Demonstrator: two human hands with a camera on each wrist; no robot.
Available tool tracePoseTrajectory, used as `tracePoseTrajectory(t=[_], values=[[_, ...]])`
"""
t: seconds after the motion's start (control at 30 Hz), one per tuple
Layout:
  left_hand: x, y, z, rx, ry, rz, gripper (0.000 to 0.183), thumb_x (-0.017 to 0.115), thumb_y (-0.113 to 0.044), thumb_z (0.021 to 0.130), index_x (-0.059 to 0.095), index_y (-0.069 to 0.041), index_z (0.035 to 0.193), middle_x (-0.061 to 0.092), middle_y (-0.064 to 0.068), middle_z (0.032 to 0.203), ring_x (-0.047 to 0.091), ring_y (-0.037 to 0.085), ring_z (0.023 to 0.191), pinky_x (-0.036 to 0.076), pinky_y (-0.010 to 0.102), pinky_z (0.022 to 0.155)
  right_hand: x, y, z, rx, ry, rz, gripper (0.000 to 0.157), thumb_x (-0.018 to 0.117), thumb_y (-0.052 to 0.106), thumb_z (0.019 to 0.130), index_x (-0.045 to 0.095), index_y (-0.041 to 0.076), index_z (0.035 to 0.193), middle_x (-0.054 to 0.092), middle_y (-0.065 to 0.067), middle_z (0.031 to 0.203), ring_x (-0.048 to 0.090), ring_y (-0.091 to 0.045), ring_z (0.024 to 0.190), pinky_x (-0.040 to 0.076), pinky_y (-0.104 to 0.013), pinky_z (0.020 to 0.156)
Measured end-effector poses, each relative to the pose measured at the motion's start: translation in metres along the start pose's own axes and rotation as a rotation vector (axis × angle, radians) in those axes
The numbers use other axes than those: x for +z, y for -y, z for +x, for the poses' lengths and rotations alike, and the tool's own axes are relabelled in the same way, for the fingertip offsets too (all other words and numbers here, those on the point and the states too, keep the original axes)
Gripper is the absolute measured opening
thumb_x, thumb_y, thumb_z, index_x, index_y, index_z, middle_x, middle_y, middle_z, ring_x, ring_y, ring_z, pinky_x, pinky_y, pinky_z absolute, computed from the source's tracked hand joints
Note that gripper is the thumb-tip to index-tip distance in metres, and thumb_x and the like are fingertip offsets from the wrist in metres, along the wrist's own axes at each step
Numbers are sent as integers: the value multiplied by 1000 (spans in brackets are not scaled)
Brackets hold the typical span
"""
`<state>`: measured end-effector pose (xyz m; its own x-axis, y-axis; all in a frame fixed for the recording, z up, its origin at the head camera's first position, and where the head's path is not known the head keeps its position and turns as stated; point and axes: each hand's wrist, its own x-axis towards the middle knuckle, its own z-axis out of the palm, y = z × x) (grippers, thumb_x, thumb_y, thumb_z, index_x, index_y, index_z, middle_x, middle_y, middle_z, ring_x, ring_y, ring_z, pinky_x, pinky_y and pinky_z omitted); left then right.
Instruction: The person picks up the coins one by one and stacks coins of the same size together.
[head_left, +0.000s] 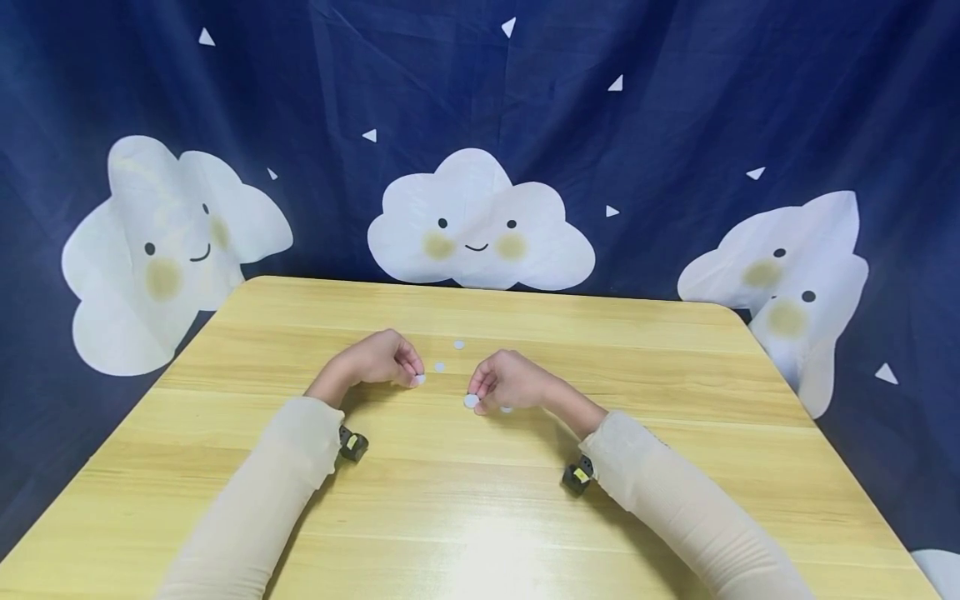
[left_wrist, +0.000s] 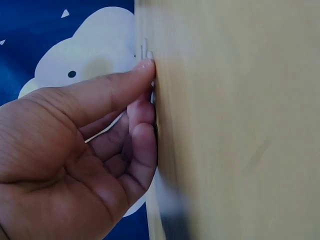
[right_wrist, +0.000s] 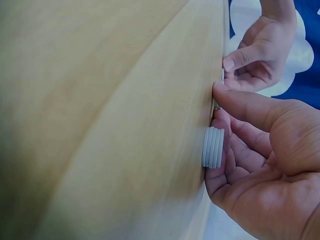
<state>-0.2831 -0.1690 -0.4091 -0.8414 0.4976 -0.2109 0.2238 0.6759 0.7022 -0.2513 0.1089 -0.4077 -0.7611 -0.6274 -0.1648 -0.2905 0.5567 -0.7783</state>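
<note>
Near the middle of the table, my left hand (head_left: 384, 358) bends down with thumb and fingertips pinching a thin white disc (head_left: 420, 379) at the tabletop. To its right, my right hand (head_left: 516, 380) pinches another white disc (head_left: 471, 401) by its edge, low over the wood. A small stack of several discs (right_wrist: 213, 147) stands on the table close by the curled lower fingers of the right hand; that hand mostly hides the stack (head_left: 507, 409) in the head view. Two single discs, a nearer disc (head_left: 439, 367) and a farther disc (head_left: 459, 344), lie flat beyond the hands.
The light wooden table (head_left: 420, 467) has rounded far corners. Behind it hangs a dark blue curtain (head_left: 420, 75) printed with white smiling clouds and small triangles. Small black cameras, a left camera (head_left: 353, 444) and a right camera (head_left: 577, 476), sit at the sleeve cuffs.
</note>
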Motion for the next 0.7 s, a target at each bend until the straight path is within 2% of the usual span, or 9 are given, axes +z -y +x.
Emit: tracePoseTrajectory(t=[0.33,0.7], values=[[7,-7,-6,27,24,7,11,83,-3,82,76,-5,91,72,0,81,61,13,76,51,29,74,0,0,0,1,0,7,20,86,-1,79,72,2,93,69,-2,82,65,-14,78,56,-26,78],[13,-12,-9,10,39,20,11,83,-4,83,75,-9,90,71,-1,81,61,13,77,51,29,78,0,0,2,7,-1,-21,20,86,0,79,73,4,93,70,-1,83,65,-14,79,56,-26,79]])
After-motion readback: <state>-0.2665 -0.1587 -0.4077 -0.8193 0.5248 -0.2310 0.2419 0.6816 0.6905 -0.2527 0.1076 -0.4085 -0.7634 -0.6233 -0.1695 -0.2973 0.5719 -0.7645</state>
